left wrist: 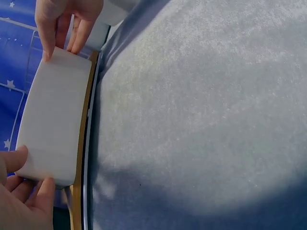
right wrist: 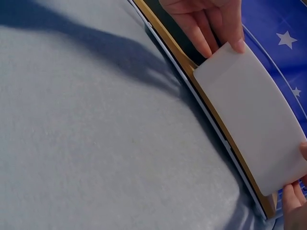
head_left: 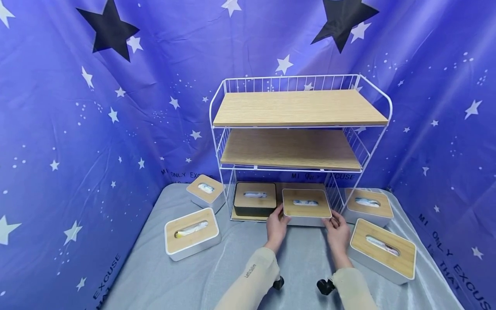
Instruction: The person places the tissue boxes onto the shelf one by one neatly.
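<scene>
grips with the left hand [head_left: 276, 227] the left end of a white tissue box [head_left: 306, 212], using thumb and fingers at the corner; grips the right end of the same box with the right hand [head_left: 338, 232], in a like pinch. holds the box between both hands, with its wooden lid upward, in the right part of the bottom tier of a white wire rack [head_left: 298, 110]. at the front edge of the bottom board [head_left: 242, 218]; hard to tell from these views whether fully resting there. just to the left, in the same tier, a dark tissue box [head_left: 253, 210], also wood-lidded. higher up, a middle board [head_left: 290, 148].

on the grey cloth [head_left: 302, 267], outside the rack: to the left, a back left box [head_left: 209, 197] and a front left box [head_left: 193, 243]; to the right, a back right box [head_left: 370, 209] beside the rack and a front right box [head_left: 381, 258] near the right hand. behind everything, a blue curtain [head_left: 58, 125] with white and black stars. on both arms, cream sleeves [head_left: 252, 275].
</scene>
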### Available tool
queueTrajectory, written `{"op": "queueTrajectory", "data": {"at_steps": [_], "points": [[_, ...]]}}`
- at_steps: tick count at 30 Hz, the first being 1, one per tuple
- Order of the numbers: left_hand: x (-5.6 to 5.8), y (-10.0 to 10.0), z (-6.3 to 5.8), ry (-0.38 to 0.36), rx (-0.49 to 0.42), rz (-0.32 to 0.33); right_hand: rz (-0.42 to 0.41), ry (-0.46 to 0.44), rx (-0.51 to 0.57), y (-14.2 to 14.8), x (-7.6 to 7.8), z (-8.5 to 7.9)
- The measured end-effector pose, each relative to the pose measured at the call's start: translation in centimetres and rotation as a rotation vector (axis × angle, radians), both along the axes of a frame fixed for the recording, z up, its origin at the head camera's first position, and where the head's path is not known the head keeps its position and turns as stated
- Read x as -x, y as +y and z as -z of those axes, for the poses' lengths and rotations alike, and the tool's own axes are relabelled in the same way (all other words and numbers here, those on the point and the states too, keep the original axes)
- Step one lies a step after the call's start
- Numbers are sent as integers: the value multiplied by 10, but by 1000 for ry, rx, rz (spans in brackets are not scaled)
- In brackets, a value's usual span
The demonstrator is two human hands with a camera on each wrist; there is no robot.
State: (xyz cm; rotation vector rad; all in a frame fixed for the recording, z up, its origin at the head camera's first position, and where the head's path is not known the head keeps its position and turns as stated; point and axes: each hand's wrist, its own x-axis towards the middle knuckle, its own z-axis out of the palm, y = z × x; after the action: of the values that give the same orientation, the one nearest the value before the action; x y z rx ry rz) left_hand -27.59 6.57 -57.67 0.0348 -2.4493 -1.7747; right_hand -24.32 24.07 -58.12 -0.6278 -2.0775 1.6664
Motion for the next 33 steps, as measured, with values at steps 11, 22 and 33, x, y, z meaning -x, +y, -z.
{"op": "queueTrajectory", "data": {"at_steps": [11, 22, 33], "points": [[3, 6, -7, -18, -43, -19, 68, 41, -25, -8, 6, 0], [3, 10, -7, -14, 80, 58, 86, 42, -104, -11, 12, 4], [7, 15, -4, -82, 88, 130, -14, -7, 20, -8, 13, -1]]}}
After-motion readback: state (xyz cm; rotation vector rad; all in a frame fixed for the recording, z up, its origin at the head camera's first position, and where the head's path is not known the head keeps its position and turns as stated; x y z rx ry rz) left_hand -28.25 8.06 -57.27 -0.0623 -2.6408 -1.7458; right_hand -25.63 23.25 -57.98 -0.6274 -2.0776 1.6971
